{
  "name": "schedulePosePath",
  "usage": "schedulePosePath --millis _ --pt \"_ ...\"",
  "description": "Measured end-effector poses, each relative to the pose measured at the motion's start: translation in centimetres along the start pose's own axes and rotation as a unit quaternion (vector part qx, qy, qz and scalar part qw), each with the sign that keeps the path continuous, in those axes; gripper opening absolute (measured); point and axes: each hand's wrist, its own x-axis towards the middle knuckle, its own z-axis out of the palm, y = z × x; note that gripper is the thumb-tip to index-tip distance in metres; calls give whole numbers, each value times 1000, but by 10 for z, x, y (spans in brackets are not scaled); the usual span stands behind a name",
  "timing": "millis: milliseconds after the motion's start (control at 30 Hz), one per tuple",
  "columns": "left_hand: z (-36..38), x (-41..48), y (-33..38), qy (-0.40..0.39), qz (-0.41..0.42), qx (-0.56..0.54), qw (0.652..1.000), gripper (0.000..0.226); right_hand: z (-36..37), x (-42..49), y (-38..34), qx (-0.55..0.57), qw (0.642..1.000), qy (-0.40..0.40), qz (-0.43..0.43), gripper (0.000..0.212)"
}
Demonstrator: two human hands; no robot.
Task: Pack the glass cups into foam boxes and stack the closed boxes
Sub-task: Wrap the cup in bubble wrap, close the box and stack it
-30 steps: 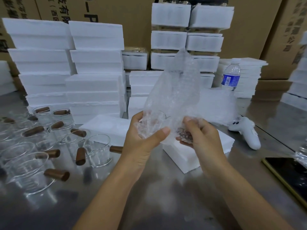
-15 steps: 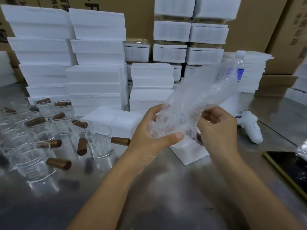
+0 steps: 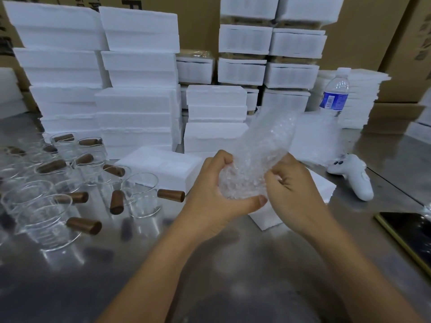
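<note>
Seen from a head-worn camera looking down: I watch two bare hands working a sheet of bubble wrap (image 3: 263, 145) above a steel table (image 3: 233, 264). The left hand (image 3: 214, 194) has its fingers curled round the bunched lower end of the wrap, with the thumb pressed across the front. The right hand (image 3: 293, 190) pinches the wrap's right side with bent fingers. I cannot tell whether a cup sits inside the bundle. A crowd of glass cups (image 3: 140, 194) with brown wooden handles stands to the left on the table, close together. Closed foam boxes (image 3: 137, 101) are stacked high behind them, and a low foam box (image 3: 319, 185) lies just beyond the hands. A water bottle (image 3: 335, 94), a white controller (image 3: 354, 178) and a phone (image 3: 410, 234) are on the right. My worry is that loose wrap lets anything inside slip out onto steel and break. A forearm swinging left could also knock the tightly packed cups together.
</note>
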Motion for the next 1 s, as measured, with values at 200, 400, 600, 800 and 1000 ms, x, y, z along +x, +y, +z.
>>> schedulePosePath --millis 200,400,600,800,1000 --pt "-2 1 0 52 4 18 998 45 1 -6 -11 90 973 184 -107 6" --pt "1 1 3 61 15 24 998 48 9 -7 -9 -75 933 228 -267 15" --pt "4 -3 4 102 146 117 977 49 9 -6 -13 71 982 172 -19 18" --pt "-2 -4 2 57 196 194 959 65 -5 0 -4 129 982 -20 136 6" --pt "-3 -4 -1 52 183 197 962 46 -5 -1 -1 199 973 21 112 51"
